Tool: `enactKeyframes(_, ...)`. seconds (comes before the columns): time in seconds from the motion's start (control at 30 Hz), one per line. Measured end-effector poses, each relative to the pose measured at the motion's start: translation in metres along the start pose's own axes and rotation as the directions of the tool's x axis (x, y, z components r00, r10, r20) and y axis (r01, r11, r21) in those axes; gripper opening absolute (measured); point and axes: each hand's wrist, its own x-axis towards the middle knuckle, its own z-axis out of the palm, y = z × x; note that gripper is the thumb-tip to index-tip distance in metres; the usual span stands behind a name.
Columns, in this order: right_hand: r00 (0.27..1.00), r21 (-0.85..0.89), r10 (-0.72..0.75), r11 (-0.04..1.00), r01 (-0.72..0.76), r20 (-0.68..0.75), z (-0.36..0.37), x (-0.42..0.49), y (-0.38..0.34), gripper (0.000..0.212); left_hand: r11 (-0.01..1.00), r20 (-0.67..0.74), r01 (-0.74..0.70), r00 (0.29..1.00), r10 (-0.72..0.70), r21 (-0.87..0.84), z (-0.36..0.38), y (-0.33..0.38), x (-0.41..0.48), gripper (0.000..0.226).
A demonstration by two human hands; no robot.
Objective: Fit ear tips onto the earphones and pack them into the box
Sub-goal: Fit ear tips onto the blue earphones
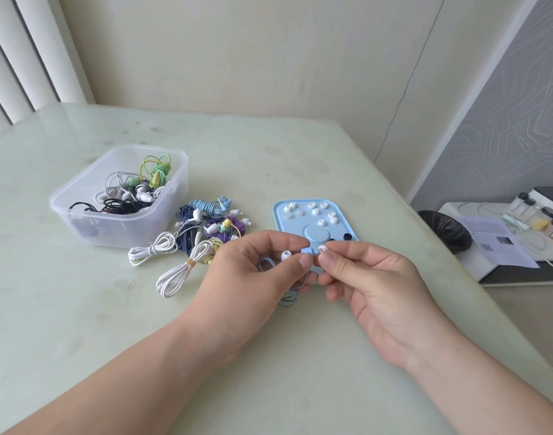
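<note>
left grip (256, 271) pinches a light-blue earphone (306, 250) above the tabletop (300, 356); right grip (382, 284) pinches a white ear tip (322, 248) against its end. blue tray (284, 227) of loose tips just behind, clear box (162, 215) further left. printed sheet (501, 243) unreadable.

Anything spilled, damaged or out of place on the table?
Nothing looks spilled or damaged. A tangle of bundled earphones lies on the table beside the clear plastic box, not in it. The loose white ear tips lie scattered, but all inside the blue tray.
</note>
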Motion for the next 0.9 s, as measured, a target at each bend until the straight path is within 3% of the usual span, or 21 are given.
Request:
enactKeyframes(0.67,0.996,-0.079,-0.081,0.993,0.085,0.049,-0.002,-0.001,0.007,0.024,1.000,-0.006,0.001,1.000,-0.001,0.029,0.001,0.001,-0.002,0.005)
enactKeyframes(0.9,0.988,-0.145,-0.150,0.977,0.156,0.048,-0.001,-0.004,0.011,0.012,1.000,-0.017,0.009,1.000,-0.008,0.005,0.000,0.000,-0.001,0.006)
